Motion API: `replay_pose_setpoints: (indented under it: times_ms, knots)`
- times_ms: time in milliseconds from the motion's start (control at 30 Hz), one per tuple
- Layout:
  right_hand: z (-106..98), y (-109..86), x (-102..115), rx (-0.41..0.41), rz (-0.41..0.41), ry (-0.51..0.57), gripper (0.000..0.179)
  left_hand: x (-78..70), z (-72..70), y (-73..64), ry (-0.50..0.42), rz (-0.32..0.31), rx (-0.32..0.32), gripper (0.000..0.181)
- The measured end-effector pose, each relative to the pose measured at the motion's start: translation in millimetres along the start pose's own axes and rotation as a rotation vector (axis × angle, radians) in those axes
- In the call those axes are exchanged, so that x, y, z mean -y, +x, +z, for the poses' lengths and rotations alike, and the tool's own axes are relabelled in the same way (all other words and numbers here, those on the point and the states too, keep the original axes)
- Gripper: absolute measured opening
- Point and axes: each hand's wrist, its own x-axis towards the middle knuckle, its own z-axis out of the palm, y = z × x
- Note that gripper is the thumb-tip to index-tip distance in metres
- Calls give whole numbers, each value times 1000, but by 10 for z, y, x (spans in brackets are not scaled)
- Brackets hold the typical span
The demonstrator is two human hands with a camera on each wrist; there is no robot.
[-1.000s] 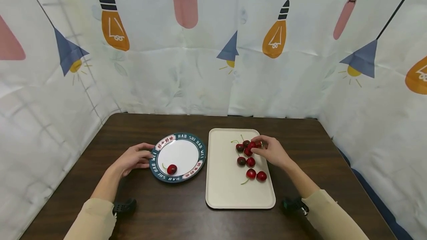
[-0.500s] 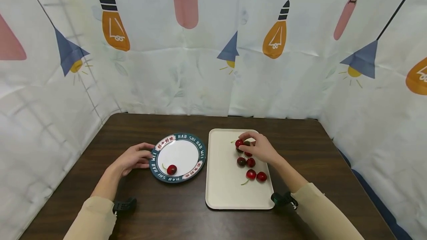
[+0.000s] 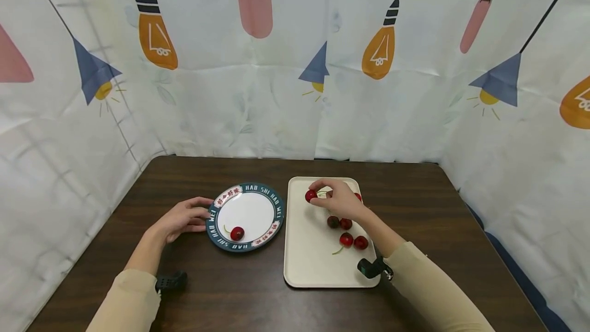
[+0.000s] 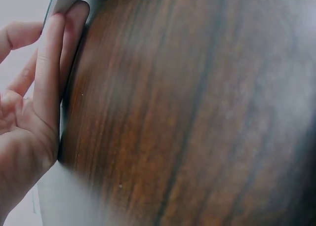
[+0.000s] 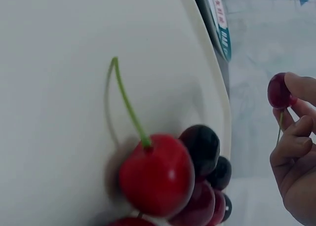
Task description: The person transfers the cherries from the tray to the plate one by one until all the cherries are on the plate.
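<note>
Over the upper part of the cream tray [image 3: 304, 265], my right hand [image 3: 338, 200] pinches a red cherry [image 3: 311, 196] between thumb and fingertips. The right wrist view shows this held cherry [image 5: 279, 91] raised above the tray, its green stem hanging down. Several more cherries [image 3: 346, 240] lie on the tray, some hidden beneath the right hand. My left hand [image 3: 182, 219] touches the left rim of a round plate [image 3: 214, 237] with its fingers extended. One stemmed cherry [image 3: 237, 233] rests on the plate's white centre. In the left wrist view the fingers [image 4: 49, 68] lie against the plate's edge.
Plate and tray stand side by side on a dark wooden table [image 3: 221, 291], a narrow gap between them. A white patterned curtain [image 3: 276, 117] surrounds the table at the back and sides. Black wrist cameras [image 3: 371, 268] sit on both forearms.
My right hand has moved left across the tray, carrying a cherry away from the upper cluster toward the plate. The left hand and plate have stayed in place.
</note>
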Motion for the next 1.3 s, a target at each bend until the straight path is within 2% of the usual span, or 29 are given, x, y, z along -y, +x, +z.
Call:
replay_pose_setpoints:
  times_ms: [167,467,600,800,1300]
  knots:
    - [125,118,70,-4,-38,-44,30,2,1,-6,6,-1,6,57]
    - [407,257,184,90,-78,-26,29,18,-12,-5,8,14,5,57]
    - [541,271,243,150,-86,-37,29,17,-7,-8,9,15,6,57]
    - [756,294,314,225,-147,-71,29,16,-6,-12,3,17,1,56]
    - [1183,259,505,333,-211,-97,27,36,-2,-14,8,32,9,56]
